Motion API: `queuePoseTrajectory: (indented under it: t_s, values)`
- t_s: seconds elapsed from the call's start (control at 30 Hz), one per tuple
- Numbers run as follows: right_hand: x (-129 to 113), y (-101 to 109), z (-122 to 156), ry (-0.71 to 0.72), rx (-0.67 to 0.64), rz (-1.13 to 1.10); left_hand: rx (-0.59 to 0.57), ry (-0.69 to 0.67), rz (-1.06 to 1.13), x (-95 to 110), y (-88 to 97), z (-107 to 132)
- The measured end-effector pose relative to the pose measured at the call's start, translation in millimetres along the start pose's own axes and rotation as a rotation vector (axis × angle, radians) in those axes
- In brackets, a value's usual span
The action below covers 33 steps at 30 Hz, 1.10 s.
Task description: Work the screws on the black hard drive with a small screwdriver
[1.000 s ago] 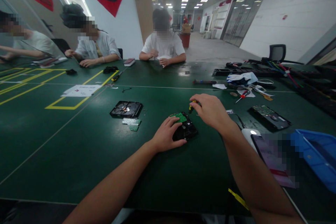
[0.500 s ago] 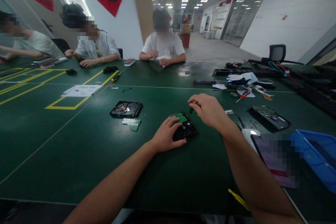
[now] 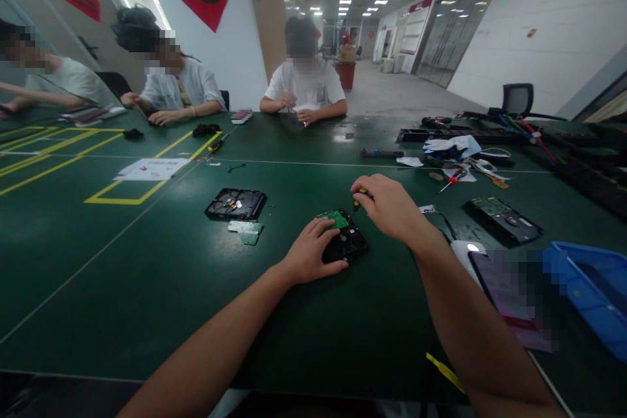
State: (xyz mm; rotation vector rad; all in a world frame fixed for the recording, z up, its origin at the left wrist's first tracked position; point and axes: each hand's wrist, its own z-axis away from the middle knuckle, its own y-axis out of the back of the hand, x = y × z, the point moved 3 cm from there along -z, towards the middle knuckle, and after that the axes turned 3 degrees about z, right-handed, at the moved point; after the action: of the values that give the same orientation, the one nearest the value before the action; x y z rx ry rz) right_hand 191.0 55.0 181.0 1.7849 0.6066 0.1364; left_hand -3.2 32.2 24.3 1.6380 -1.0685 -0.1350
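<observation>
A black hard drive (image 3: pixel 349 245) with a green circuit board (image 3: pixel 337 218) lies on the green table in front of me. My left hand (image 3: pixel 313 251) grips its left side, thumb along the near edge and fingers over the top. Above the drive's far right corner, my right hand (image 3: pixel 385 204) pinches a yellow-and-black screwdriver (image 3: pixel 356 203), its shaft slanting down to the board's edge. Left of the drive sit another opened black hard drive (image 3: pixel 236 204) and a loose circuit board (image 3: pixel 249 232). A few tiny screws (image 3: pixel 270 210) are scattered beside them.
To the right lie another hard drive (image 3: pixel 504 219), a phone (image 3: pixel 509 300) and a blue basket (image 3: pixel 592 294). Further back are a red screwdriver (image 3: pixel 455 176), a dark cylindrical tool (image 3: pixel 382 153) and gloves (image 3: pixel 453 146). Several people (image 3: pixel 304 85) sit across the table.
The screwdriver's handle has turned slightly in my right fingers, showing more yellow. My left hand and the hard drive have stayed in place.
</observation>
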Motion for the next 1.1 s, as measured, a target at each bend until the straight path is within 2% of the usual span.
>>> queuePoseTrajectory:
  t_s: [0.47,0.87,1.1]
  values:
    - [5.4,-4.5,0.6,-0.034,-0.003,0.019,-0.005,0.003,0.003,-2.5,-1.2,0.2]
    - [7.2,-1.8,1.0,-0.111,0.052,0.165,-0.009,0.012,0.002,-0.6,-0.4,0.1]
    - [6.6,-3.6,-1.6,-0.064,0.034,0.048,0.001,0.009,0.020,-1.0,-0.5,-0.1]
